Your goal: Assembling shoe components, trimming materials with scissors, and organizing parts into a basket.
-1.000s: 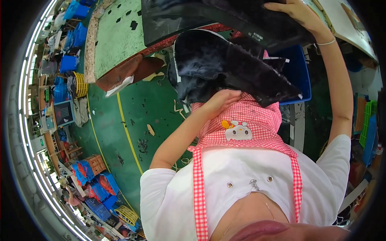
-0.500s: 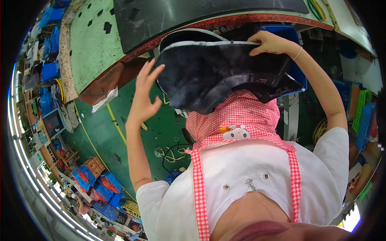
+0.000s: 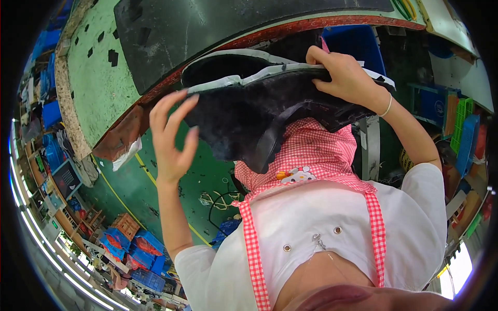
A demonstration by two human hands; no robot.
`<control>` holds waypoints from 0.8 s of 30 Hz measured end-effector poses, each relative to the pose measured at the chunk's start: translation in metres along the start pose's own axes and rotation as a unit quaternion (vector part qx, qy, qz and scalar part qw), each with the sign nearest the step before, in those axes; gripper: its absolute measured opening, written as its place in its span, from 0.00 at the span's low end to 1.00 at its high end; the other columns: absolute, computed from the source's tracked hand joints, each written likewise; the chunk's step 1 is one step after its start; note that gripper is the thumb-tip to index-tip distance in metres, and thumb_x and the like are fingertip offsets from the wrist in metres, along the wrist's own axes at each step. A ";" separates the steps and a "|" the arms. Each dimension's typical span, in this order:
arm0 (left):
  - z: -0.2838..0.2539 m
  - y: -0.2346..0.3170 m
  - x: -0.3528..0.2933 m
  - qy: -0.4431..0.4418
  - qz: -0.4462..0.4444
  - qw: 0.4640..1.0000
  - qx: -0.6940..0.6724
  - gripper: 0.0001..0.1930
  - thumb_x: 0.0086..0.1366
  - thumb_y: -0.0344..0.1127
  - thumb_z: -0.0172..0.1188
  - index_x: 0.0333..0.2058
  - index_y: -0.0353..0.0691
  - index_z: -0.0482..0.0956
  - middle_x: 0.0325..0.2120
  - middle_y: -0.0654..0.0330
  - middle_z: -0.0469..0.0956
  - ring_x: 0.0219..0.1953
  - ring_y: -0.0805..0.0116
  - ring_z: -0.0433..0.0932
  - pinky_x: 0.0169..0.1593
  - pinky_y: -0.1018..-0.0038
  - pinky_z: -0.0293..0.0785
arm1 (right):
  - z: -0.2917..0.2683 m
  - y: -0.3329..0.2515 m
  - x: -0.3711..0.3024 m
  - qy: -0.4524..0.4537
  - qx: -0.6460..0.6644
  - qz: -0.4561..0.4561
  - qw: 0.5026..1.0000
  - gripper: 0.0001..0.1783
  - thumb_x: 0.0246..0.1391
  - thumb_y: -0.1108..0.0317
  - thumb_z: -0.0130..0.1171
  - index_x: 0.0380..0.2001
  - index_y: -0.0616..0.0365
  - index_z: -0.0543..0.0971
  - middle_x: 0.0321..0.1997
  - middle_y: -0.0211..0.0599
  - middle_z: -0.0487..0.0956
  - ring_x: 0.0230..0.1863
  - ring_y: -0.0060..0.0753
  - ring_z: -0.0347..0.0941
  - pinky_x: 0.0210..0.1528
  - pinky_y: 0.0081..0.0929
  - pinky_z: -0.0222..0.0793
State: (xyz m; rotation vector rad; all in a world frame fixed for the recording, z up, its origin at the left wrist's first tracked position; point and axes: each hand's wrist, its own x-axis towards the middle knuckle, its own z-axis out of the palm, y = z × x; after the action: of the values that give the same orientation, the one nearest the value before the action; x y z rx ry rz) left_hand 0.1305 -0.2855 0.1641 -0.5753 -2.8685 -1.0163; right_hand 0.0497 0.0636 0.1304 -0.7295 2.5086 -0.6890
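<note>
A black, soft, folded piece [image 3: 233, 116] with a white strip along its upper edge hangs in front of my apron; it looks like a boot upper. My right hand [image 3: 350, 80] pinches it at the right end of the white edge, thumb in front and fingers behind. At its left end, my left hand [image 3: 171, 137] has its fingers spread, the fingertips at the white edge and the thumb apart from the piece. Whether the left fingertips touch it, I cannot tell. Behind the front layer, a second white-edged curve [image 3: 228, 54] stands apart, forming an opening.
Beyond the piece is a green worktable [image 3: 96, 78] with a dark board [image 3: 218, 23] and black scraps on it. A blue bin [image 3: 355, 46] stands behind my right hand. On the green floor, pale cords [image 3: 215, 199] lie to my left. Blue crates [image 3: 145, 254] are stacked farther left.
The piece has shifted left and tilted, its left end lower and its opening wider. My left hand has moved left and slightly down with it. The right hand keeps its pinch, turned a little.
</note>
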 end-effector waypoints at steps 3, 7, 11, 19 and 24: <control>0.024 0.023 0.040 -0.064 0.032 0.993 0.096 0.34 0.41 0.45 0.70 0.50 0.45 0.73 0.48 0.58 0.69 0.55 0.55 0.62 0.59 0.59 0.56 | -0.003 -0.016 -0.002 0.052 -0.004 -0.064 0.997 0.23 0.42 0.75 0.59 0.44 0.55 0.66 0.36 0.45 0.77 0.40 0.47 0.75 0.44 0.38 0.70; 0.038 0.028 0.056 -0.087 0.056 0.992 0.074 0.21 0.42 0.36 0.70 0.37 0.43 0.74 0.41 0.60 0.72 0.50 0.57 0.67 0.53 0.63 0.63 | 0.003 -0.013 -0.009 0.039 0.039 -0.076 0.996 0.20 0.41 0.75 0.63 0.40 0.57 0.70 0.37 0.45 0.78 0.41 0.47 0.75 0.45 0.38 0.70; 0.042 0.028 0.053 -0.180 -0.002 0.984 0.007 0.18 0.46 0.37 0.68 0.36 0.44 0.73 0.27 0.59 0.76 0.33 0.57 0.75 0.38 0.67 0.70 | 0.011 0.006 -0.003 0.005 0.081 -0.076 0.994 0.16 0.39 0.75 0.65 0.35 0.60 0.73 0.33 0.45 0.78 0.39 0.49 0.75 0.42 0.37 0.70; -0.008 -0.041 0.008 -0.207 -0.335 0.861 -0.323 0.22 0.58 0.24 0.61 0.52 0.35 0.69 0.34 0.66 0.78 0.34 0.84 0.74 0.37 0.85 0.69 | 0.021 0.038 0.024 0.081 0.043 -0.101 0.991 0.17 0.42 0.74 0.66 0.37 0.57 0.75 0.34 0.41 0.77 0.38 0.44 0.74 0.44 0.32 0.71; -0.011 -0.024 0.026 -0.087 -0.318 0.858 -0.394 0.24 0.60 0.28 0.56 0.56 0.38 0.69 0.45 0.64 0.76 0.37 0.82 0.74 0.43 0.86 0.66 | 0.001 -0.049 0.011 0.009 0.182 -0.151 0.972 0.32 0.38 0.54 0.70 0.46 0.56 0.72 0.45 0.42 0.74 0.43 0.43 0.72 0.47 0.35 0.69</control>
State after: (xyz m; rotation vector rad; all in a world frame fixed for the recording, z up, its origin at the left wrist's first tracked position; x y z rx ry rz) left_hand 0.0969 -0.3006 0.1627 0.3638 -2.7105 -2.3787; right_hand 0.0600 0.0208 0.1541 -0.9736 2.2128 -1.2264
